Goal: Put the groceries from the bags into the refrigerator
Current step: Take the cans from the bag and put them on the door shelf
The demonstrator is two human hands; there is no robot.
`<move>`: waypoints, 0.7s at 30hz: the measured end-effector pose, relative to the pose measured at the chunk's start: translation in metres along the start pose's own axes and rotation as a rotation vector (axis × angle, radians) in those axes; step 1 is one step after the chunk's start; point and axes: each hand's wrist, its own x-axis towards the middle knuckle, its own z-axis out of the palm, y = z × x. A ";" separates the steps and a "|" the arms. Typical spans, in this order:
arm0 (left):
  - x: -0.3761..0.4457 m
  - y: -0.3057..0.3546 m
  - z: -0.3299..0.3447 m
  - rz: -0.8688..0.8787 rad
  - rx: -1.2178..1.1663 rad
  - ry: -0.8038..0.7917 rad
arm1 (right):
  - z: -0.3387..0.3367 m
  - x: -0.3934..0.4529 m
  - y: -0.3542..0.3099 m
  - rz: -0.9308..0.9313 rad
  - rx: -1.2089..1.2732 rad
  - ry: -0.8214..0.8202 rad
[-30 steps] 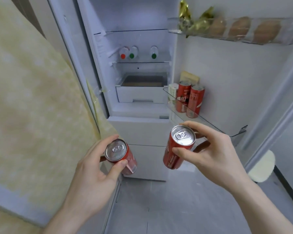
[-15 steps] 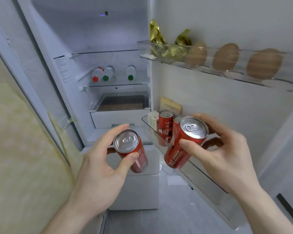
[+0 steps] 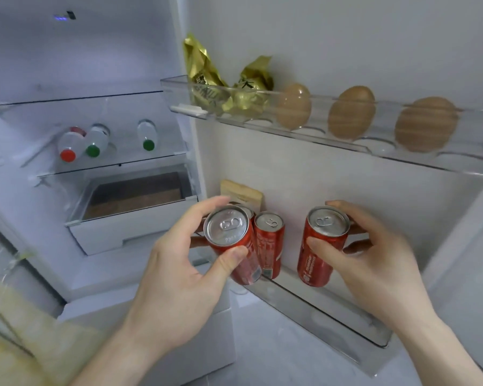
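The refrigerator stands open in front of me. My left hand [image 3: 179, 280] grips a red soda can [image 3: 232, 240] by its top, held just in front of the lower door shelf [image 3: 318, 310]. My right hand [image 3: 374, 260] grips a second red can [image 3: 321, 246], upright and low inside that door shelf, to the right of a red can [image 3: 269, 243] standing there. Another can behind my left can is mostly hidden.
The upper door shelf [image 3: 374, 146] holds three brown eggs [image 3: 349, 112] and gold foil packets [image 3: 229, 84]. Inside, three bottles [image 3: 95, 140] lie on a glass shelf above a drawer [image 3: 129, 218]. A tan carton [image 3: 241, 193] stands behind the cans. A yellowish wall is at lower left.
Both hands have moved forward and up to the lower door shelf. The right can went from tilted in front of the shelf to upright inside it. The view came closer to the door.
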 end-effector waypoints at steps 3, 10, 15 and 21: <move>0.008 -0.009 -0.006 0.019 -0.007 -0.031 | 0.011 0.006 0.007 0.054 -0.039 -0.059; 0.020 -0.028 -0.021 0.046 -0.071 -0.061 | 0.037 0.013 0.021 0.132 -0.120 -0.135; 0.024 -0.029 -0.021 0.045 -0.070 -0.078 | 0.039 0.019 0.021 0.150 -0.138 -0.133; 0.028 -0.018 -0.006 0.050 -0.081 -0.086 | 0.038 0.021 0.024 0.132 -0.210 -0.150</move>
